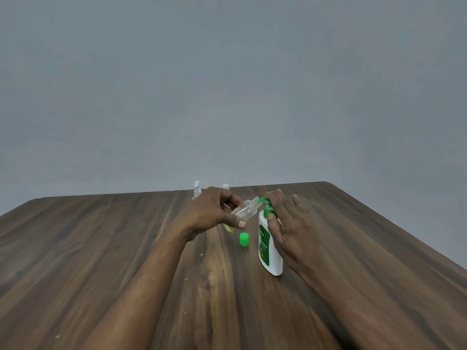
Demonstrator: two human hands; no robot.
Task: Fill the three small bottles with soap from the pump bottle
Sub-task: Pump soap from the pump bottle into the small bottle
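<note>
Grey-blue wall behind; a dark wood-grain table (101,248) fills the lower view.

Small clear bottle (246,210): off the table, held tilted, bare threaded mouth pointing up and to the right. The mouth sits right at the tip of the green spout (262,199); cannot tell whether they touch. A little yellowish liquid (228,227) is pooled in the low end.

Left hand (212,210): grip closed round the lower body of the small clear bottle, thumb along the near side, fingers curled over the far side.

Pump bottle (270,253): white with a green label, upright on the table, just right of the held bottle. Its green pump head (267,209) is mostly covered by the right hand.

Right hand (288,223): fingers fairly straight and spread, laid over the top of the pump head, thumb tip against the green collar beneath. The grip is loose and flat, not wrapped round anything.

Green cap (244,239): standing on the table below the held bottle, just left of the pump bottle, touching neither.

Far edge of the table, partly hidden behind the left hand: a spray-top bottle (197,192) and a white-capped bottle (225,186), near each other. Contents too small to tell.

A few pale specks (201,255) lie on the near left of the table.
</note>
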